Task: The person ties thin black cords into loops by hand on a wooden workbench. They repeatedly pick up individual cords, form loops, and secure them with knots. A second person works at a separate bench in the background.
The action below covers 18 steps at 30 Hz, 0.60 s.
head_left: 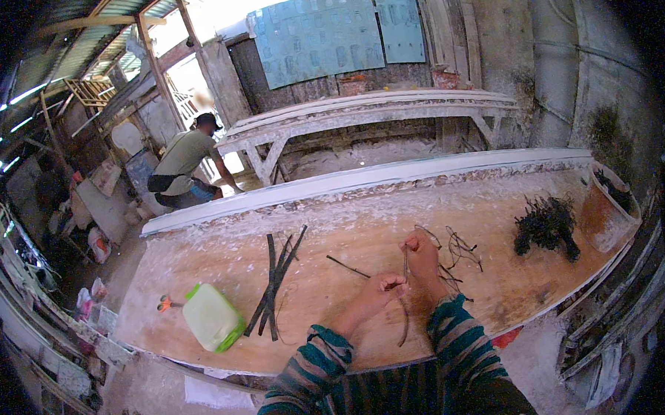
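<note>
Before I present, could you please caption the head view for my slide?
Left hand and right hand hold a thin strip over a wooden table, right of crossed black strips.

Wide tan wooden worktop (pixel 341 223), dusted white toward the far side, with a long white rail (pixel 376 177) along that edge. At left, an orange-handled tool (pixel 164 304), a boxy pale-green plastic container (pixel 210 318) with bright green trim, and crossed flat black strips (pixel 278 278). Near the middle, a thin dark stick (pixel 347 266). At right, tangled thin dark strands (pixel 465 249), a bushy black bundle (pixel 545 226) and a white-smeared brown bucket (pixel 604 214).
</note>
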Each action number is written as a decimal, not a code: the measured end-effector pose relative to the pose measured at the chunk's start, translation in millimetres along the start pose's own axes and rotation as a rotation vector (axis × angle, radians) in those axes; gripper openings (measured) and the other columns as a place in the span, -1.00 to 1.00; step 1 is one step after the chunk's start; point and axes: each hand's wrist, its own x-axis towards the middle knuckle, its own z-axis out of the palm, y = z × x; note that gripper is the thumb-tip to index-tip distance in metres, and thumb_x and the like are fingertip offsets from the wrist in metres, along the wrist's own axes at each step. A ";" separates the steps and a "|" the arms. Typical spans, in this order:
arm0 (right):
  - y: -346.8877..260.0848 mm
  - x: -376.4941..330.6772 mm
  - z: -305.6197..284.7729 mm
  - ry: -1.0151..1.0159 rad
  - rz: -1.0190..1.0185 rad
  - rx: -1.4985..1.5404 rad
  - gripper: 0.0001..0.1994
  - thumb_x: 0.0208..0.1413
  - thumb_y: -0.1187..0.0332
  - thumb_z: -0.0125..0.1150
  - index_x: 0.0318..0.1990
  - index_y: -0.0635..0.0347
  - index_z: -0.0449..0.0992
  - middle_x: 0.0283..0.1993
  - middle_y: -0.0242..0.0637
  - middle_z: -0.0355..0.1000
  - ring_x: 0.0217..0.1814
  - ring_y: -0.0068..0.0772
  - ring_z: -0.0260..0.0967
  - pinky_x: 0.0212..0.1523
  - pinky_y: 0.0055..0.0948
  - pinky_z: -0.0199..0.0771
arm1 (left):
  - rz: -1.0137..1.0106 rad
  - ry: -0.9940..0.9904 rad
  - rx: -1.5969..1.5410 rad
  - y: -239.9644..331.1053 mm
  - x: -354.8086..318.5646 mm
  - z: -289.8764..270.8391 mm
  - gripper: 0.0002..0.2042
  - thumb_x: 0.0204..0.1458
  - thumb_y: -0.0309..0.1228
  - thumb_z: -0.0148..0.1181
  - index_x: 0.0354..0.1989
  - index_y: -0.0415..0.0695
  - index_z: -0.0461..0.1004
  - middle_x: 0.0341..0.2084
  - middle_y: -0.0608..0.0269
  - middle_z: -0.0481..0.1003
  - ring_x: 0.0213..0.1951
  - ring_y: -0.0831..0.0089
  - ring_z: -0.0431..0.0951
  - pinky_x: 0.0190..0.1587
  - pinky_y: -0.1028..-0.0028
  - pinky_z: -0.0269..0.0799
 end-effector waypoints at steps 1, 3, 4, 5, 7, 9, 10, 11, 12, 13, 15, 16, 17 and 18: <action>-2.6 0.1 -1.3 -0.008 0.013 -0.025 -0.88 -0.14 0.56 0.17 -0.43 0.17 0.37 -0.66 -0.51 0.21 -0.59 -0.71 0.12 -0.53 -0.67 0.20 | 0.008 0.016 0.016 2.4 0.0 1.8 -0.81 0.01 -0.32 0.13 -0.42 -0.22 0.40 -0.52 0.45 0.36 -0.42 0.68 0.32 -0.31 0.62 0.26; -19.8 -1.2 -3.5 -0.017 0.039 -0.052 -0.87 -0.13 0.55 0.17 -0.39 0.16 0.40 -0.66 -0.50 0.19 -0.60 -0.69 0.10 -0.53 -0.67 0.19 | -0.015 0.025 0.001 4.0 -0.9 0.7 -0.81 0.00 -0.31 0.13 -0.48 -0.18 0.37 -0.54 0.46 0.36 -0.43 0.68 0.31 -0.33 0.62 0.26; -29.8 -2.0 -4.1 -0.020 0.054 -0.054 -0.86 -0.12 0.54 0.17 -0.36 0.15 0.41 -0.67 -0.49 0.18 -0.60 -0.68 0.09 -0.53 -0.68 0.19 | -0.047 0.019 -0.031 3.8 -1.3 -1.3 -0.81 0.00 -0.33 0.14 -0.51 -0.17 0.35 -0.55 0.46 0.35 -0.44 0.68 0.31 -0.34 0.61 0.27; -34.2 -2.2 -4.7 -0.018 0.070 -0.056 -0.85 -0.11 0.54 0.17 -0.34 0.14 0.43 -0.67 -0.48 0.17 -0.60 -0.67 0.09 -0.53 -0.68 0.19 | -0.081 0.008 -0.063 5.4 -1.0 -1.8 -0.81 -0.01 -0.34 0.15 -0.54 -0.15 0.33 -0.55 0.47 0.35 -0.44 0.68 0.31 -0.34 0.61 0.27; -23.3 1.1 -0.5 0.025 -0.015 -0.071 -0.85 -0.10 0.52 0.17 -0.32 0.12 0.46 -0.66 -0.46 0.19 -0.58 -0.66 0.14 -0.50 -0.66 0.22 | -0.145 0.014 -0.150 9.9 -0.9 0.5 -0.81 -0.03 -0.37 0.16 -0.57 -0.11 0.30 -0.57 0.48 0.35 -0.46 0.68 0.32 -0.35 0.61 0.27; -20.7 3.2 -0.2 0.044 -0.056 -0.089 -0.87 -0.09 0.50 0.17 -0.33 0.10 0.49 -0.62 -0.44 0.23 -0.54 -0.64 0.19 -0.46 -0.64 0.25 | -0.128 0.065 -0.188 7.8 -0.9 -6.6 -0.83 -0.05 -0.40 0.16 -0.58 -0.11 0.31 -0.57 0.47 0.36 -0.47 0.66 0.34 -0.37 0.61 0.27; -19.4 6.7 0.0 0.046 -0.056 -0.098 -0.89 -0.09 0.50 0.17 -0.35 0.10 0.50 -0.60 -0.42 0.26 -0.51 -0.63 0.22 -0.44 -0.62 0.27 | -0.079 0.111 -0.179 -1.0 1.7 -19.9 -0.85 -0.06 -0.41 0.16 -0.56 -0.11 0.33 -0.57 0.47 0.36 -0.49 0.66 0.34 -0.38 0.62 0.27; -18.9 7.8 -0.6 0.045 -0.055 -0.109 -0.90 -0.08 0.50 0.17 -0.37 0.10 0.51 -0.57 -0.41 0.29 -0.48 -0.62 0.25 -0.42 -0.61 0.28 | -0.030 0.157 -0.170 0.7 2.5 -28.3 -0.88 -0.07 -0.43 0.16 -0.55 -0.12 0.36 -0.57 0.46 0.37 -0.50 0.65 0.35 -0.39 0.63 0.27; -17.1 6.6 0.2 0.049 -0.082 -0.123 -0.92 -0.09 0.49 0.18 -0.38 0.11 0.51 -0.53 -0.40 0.32 -0.45 -0.61 0.27 -0.41 -0.60 0.30 | -0.086 0.264 -0.125 2.4 1.7 -37.0 -0.90 -0.07 -0.43 0.17 -0.52 -0.13 0.39 -0.57 0.45 0.38 -0.49 0.65 0.35 -0.40 0.63 0.26; -12.6 6.7 -1.8 0.065 -0.105 -0.145 -0.93 -0.09 0.48 0.19 -0.39 0.12 0.52 -0.49 -0.38 0.34 -0.41 -0.60 0.28 -0.39 -0.58 0.31 | -0.142 0.356 -0.080 10.8 4.9 -43.6 -0.92 -0.08 -0.43 0.17 -0.50 -0.14 0.43 -0.57 0.44 0.39 -0.49 0.65 0.35 -0.40 0.63 0.26; -6.5 6.1 -2.1 0.009 -0.106 -0.052 -0.94 -0.09 0.48 0.20 -0.40 0.16 0.51 -0.42 -0.37 0.37 -0.36 -0.59 0.30 -0.35 -0.57 0.32 | -0.170 0.519 -0.023 15.5 3.7 -52.3 -0.93 -0.08 -0.43 0.17 -0.46 -0.15 0.49 -0.56 0.42 0.41 -0.49 0.66 0.35 -0.41 0.64 0.25; -4.8 4.2 -1.0 -0.062 -0.082 0.061 -0.94 -0.09 0.48 0.20 -0.40 0.18 0.51 -0.40 -0.37 0.37 -0.35 -0.59 0.30 -0.34 -0.57 0.32 | -0.142 0.590 -0.011 13.0 2.8 -57.4 -0.92 -0.08 -0.43 0.17 -0.43 -0.15 0.51 -0.56 0.42 0.42 -0.49 0.67 0.35 -0.41 0.65 0.25; -4.1 2.6 -0.2 -0.135 -0.060 0.173 -0.94 -0.09 0.48 0.21 -0.40 0.21 0.51 -0.38 -0.38 0.37 -0.33 -0.58 0.30 -0.32 -0.57 0.33 | -0.112 0.661 -0.001 9.0 2.7 -63.0 -0.91 -0.09 -0.43 0.17 -0.41 -0.14 0.53 -0.55 0.41 0.43 -0.49 0.67 0.34 -0.42 0.65 0.24; -7.8 0.9 1.9 -0.213 -0.040 0.259 -0.94 -0.09 0.49 0.20 -0.41 0.23 0.50 -0.36 -0.39 0.37 -0.32 -0.58 0.30 -0.29 -0.57 0.32 | -0.079 0.704 0.032 0.0 1.2 -73.3 -0.90 -0.09 -0.43 0.18 -0.41 -0.15 0.53 -0.55 0.41 0.44 -0.50 0.67 0.34 -0.43 0.65 0.24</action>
